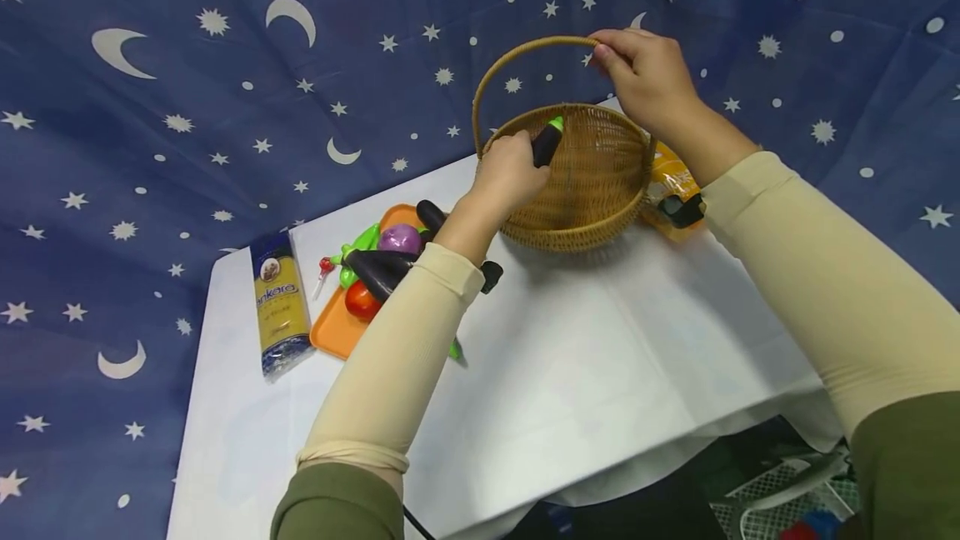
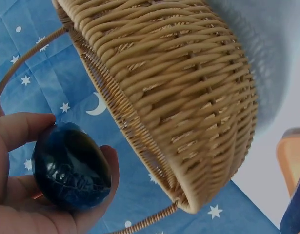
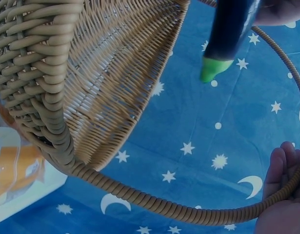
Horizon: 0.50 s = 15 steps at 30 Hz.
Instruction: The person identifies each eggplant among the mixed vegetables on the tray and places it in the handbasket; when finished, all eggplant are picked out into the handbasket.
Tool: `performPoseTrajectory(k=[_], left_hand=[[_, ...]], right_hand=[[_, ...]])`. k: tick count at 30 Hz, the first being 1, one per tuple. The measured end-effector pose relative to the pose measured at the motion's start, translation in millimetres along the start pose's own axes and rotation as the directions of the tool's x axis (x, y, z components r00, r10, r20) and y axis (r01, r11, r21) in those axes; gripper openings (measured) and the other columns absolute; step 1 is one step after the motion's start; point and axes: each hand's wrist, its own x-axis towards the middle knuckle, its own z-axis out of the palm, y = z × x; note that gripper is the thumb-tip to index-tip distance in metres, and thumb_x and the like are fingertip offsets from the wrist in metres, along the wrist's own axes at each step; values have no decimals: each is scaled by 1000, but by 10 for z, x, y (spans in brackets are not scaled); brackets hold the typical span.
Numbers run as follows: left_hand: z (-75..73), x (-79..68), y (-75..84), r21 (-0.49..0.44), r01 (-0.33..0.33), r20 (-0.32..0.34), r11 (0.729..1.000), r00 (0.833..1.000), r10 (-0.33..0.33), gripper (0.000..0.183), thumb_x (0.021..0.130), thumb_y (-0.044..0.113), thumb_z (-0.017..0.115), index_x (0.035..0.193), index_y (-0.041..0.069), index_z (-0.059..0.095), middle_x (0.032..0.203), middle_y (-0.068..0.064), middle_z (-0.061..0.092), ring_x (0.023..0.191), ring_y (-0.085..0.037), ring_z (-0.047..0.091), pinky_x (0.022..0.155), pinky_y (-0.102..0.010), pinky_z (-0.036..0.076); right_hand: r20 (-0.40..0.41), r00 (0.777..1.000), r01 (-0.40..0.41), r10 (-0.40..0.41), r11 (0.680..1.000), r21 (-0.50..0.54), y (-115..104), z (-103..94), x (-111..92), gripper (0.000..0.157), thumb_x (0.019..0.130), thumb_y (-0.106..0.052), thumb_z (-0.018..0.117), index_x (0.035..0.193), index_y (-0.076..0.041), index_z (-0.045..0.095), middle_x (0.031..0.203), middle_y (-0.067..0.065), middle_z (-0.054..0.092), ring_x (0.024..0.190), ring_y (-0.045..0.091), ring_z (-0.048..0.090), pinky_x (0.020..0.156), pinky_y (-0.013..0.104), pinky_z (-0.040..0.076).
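Note:
My left hand (image 1: 510,173) grips a dark eggplant (image 1: 547,144) with a bright green stem end, held over the near-left rim of a wicker basket (image 1: 592,190). In the left wrist view, the blunt end of the eggplant (image 2: 71,165) shows glossy between thumb and fingers, beside the basket wall (image 2: 189,87). At the upper right, my right hand (image 1: 652,77) holds the basket's arched handle (image 1: 517,52). In the right wrist view, the green tip of the eggplant (image 3: 230,34) points past the rim, and the right fingers curl round the handle (image 3: 179,212).
An orange tray (image 1: 333,332) bears another eggplant (image 1: 378,269), a tomato (image 1: 362,302), a purple onion (image 1: 400,238) and green peppers, partly hidden by my left forearm. Left of it lie a red lollipop (image 1: 325,267) and a yellow pasta pack (image 1: 281,298). An orange packet (image 1: 671,177) lies right of the basket.

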Motion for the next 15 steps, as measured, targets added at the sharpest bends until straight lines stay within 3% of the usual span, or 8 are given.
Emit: performPoseTrajectory(k=[5, 15], left_hand=[[68, 77, 47, 9, 19, 35, 1000, 999, -19, 54, 100, 28, 58, 146, 3, 44, 128, -13, 58, 106, -25, 61, 85, -36, 52], [316, 262, 49, 38, 4, 65, 999, 998, -6, 44, 99, 28, 62, 133, 1, 53, 118, -14, 63, 102, -25, 62, 83, -36, 52]], right_hand=[[-3, 1000, 14, -14, 1000, 6, -11, 4, 2, 46, 109, -35, 38, 139, -10, 61, 119, 10, 65, 112, 23, 62, 98, 34, 49], [-7, 1000, 29, -30, 1000, -8, 24, -11, -12, 45, 109, -34, 38, 139, -9, 60, 119, 11, 66, 112, 23, 62, 97, 35, 49]])
